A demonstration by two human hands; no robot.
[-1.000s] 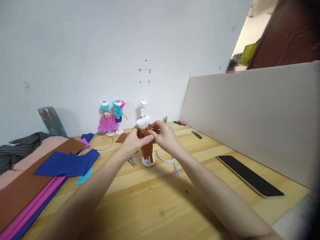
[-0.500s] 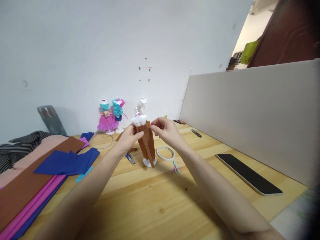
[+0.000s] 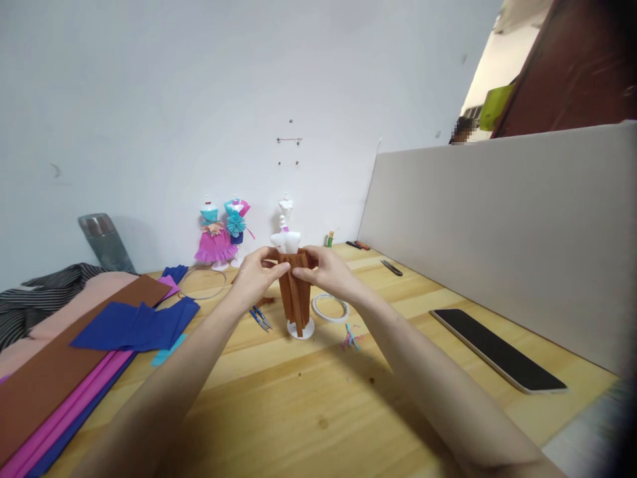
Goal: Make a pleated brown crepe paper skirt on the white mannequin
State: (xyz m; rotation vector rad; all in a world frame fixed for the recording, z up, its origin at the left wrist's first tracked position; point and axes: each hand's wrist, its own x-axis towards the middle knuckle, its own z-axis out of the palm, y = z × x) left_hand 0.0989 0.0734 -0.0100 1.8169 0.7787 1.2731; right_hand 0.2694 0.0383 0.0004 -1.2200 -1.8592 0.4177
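Note:
A small white dress form [image 3: 285,240] stands upright on its round base in the middle of the table. Pleated brown crepe paper [image 3: 295,295] wraps its lower body and hangs almost to the base. My left hand [image 3: 261,272] grips the paper's top edge at the left of the waist, thumb in front. From the right, my right hand [image 3: 324,267] pinches the same edge, its thumb also on the front. Fingers behind the form are hidden. Blue thread snips [image 3: 259,318] lie left of the base, and a white tape roll [image 3: 330,309] lies to its right.
Two dressed mini forms [image 3: 215,239] and a bare one stand by the wall. Folded crepe paper [image 3: 134,325] and a striped cloth [image 3: 44,292] cover the left side, near a leaning flask [image 3: 107,242]. A cutter [image 3: 391,267] and a dark flat tray-like object [image 3: 497,348] lie right, beside a partition.
The dress form has turned and stands straighter. My right hand has moved from the paper's loose upper corner onto the front of the waist, closer to my left hand.

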